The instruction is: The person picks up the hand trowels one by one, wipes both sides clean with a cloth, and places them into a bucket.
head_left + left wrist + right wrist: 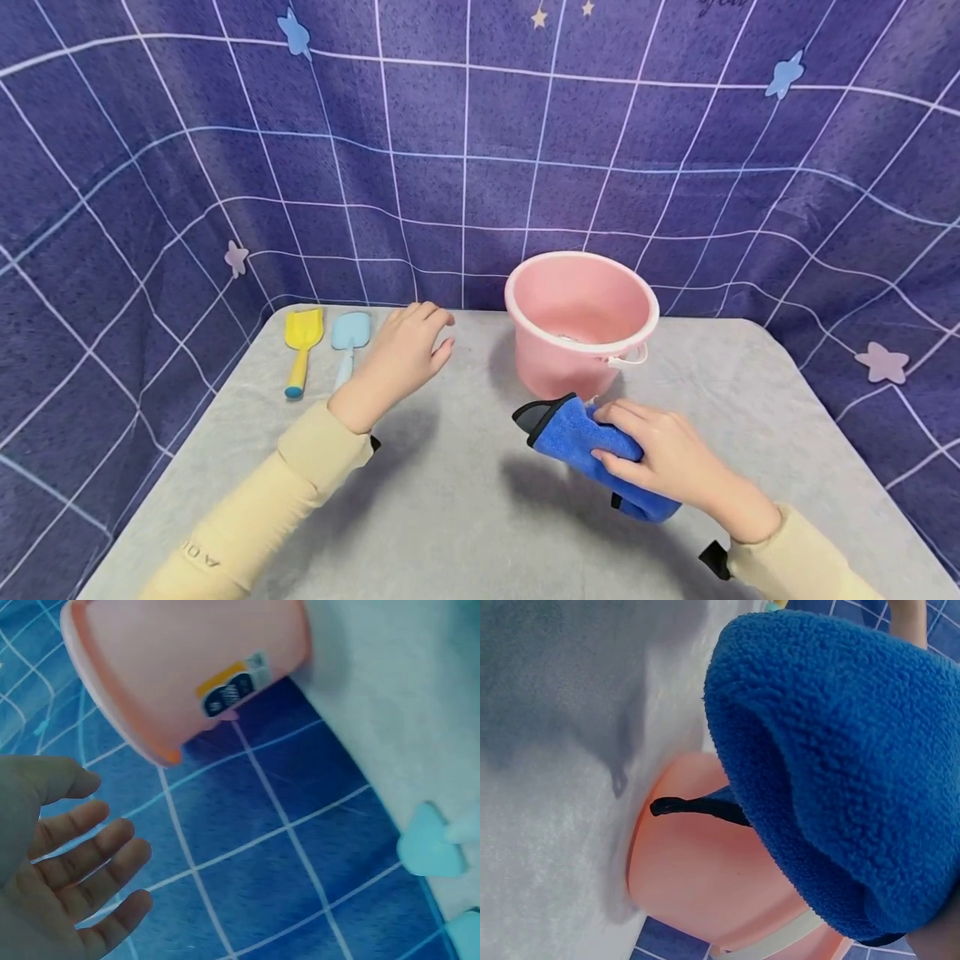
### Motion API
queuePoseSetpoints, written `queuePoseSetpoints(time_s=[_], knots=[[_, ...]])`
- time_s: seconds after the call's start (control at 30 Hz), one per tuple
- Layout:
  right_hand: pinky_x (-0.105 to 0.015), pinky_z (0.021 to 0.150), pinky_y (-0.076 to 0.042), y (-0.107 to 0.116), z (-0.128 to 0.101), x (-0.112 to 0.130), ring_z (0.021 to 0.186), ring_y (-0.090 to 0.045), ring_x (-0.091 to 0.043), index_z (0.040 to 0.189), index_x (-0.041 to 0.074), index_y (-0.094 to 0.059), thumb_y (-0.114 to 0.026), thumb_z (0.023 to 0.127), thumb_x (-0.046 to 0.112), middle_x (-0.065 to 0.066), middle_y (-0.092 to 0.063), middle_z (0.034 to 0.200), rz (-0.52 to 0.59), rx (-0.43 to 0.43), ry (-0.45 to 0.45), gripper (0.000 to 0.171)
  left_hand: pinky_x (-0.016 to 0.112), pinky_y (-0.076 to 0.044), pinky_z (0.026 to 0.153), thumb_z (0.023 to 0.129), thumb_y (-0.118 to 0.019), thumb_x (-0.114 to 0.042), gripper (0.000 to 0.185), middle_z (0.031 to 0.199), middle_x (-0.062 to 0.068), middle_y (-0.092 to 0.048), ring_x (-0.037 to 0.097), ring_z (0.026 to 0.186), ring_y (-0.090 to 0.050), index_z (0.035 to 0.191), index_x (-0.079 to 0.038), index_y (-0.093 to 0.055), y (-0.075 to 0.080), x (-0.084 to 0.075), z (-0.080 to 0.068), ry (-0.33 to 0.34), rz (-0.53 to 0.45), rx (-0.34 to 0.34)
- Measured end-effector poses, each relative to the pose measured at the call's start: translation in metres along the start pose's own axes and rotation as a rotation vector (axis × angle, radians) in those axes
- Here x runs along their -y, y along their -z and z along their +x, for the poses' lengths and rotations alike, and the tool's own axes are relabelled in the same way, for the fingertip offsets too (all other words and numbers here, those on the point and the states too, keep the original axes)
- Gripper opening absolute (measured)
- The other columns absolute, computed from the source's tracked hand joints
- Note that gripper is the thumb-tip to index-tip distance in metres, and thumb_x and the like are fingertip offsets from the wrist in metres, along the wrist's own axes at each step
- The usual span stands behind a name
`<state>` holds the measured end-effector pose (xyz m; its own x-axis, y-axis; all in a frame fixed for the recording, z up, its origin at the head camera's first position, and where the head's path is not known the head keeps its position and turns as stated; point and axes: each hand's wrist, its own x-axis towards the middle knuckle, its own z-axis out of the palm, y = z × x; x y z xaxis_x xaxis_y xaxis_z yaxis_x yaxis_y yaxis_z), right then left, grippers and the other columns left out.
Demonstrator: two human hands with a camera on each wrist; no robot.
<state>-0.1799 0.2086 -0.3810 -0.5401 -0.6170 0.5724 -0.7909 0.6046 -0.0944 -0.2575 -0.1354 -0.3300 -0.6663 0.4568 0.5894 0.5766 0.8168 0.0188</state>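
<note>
My right hand (660, 450) grips a folded blue towel (592, 450) with black edging, held above the table in front of the pink bucket (558, 367). In the right wrist view the plush blue towel (855, 750) fills much of the picture and hides most of the hand. My left hand (401, 346) hovers over the table's left part, near a light blue toy shovel (351, 332), and holds nothing. Its fingers are loosely bent in the left wrist view, where the left hand (75, 862) is apart from the bucket (195, 660).
A yellow toy shovel (303, 333) lies left of the light blue one. The grey table (465, 517) is bordered by a dark blue gridded curtain (420, 125) with star shapes. The bucket's white handle (630, 360) hangs at its front right side.
</note>
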Motion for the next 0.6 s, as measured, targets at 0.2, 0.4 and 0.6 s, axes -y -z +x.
queuePoseSetpoints(time_s=[0.2,0.4,0.6], knots=[[-0.028,0.062,-0.052,-0.002,-0.003,0.002,0.075,-0.061,-0.006,0.104,0.016,-0.062,-0.072,0.077,0.034,0.006,-0.064,0.097,-0.009,-0.030,0.031,0.034,0.044,-0.044,0.078,0.082,-0.068,-0.015,0.020,0.094,0.010,-0.064,0.031,0.092,-0.059,0.098,-0.005,-0.063,-0.016,0.016,-0.019,0.095,0.014,0.040],[-0.027,0.063,-0.052,-0.004,-0.003,0.004,0.077,-0.061,-0.005,0.103,0.014,-0.063,-0.070,0.079,0.034,0.007,-0.063,0.096,-0.018,-0.072,0.071,0.032,0.045,-0.045,0.072,0.081,-0.069,-0.018,0.020,0.091,0.011,-0.064,0.032,0.086,-0.059,0.095,-0.005,-0.064,-0.033,0.032,-0.036,0.171,0.031,0.094],[-0.028,0.065,-0.052,-0.005,-0.004,0.004,0.079,-0.062,-0.005,0.102,0.014,-0.064,-0.069,0.079,0.034,0.007,-0.064,0.097,-0.022,-0.090,0.080,0.031,0.046,-0.046,0.074,0.080,-0.069,-0.020,0.023,0.089,0.013,-0.064,0.033,0.084,-0.060,0.094,-0.002,-0.063,-0.051,0.047,-0.047,0.248,0.039,0.156]])
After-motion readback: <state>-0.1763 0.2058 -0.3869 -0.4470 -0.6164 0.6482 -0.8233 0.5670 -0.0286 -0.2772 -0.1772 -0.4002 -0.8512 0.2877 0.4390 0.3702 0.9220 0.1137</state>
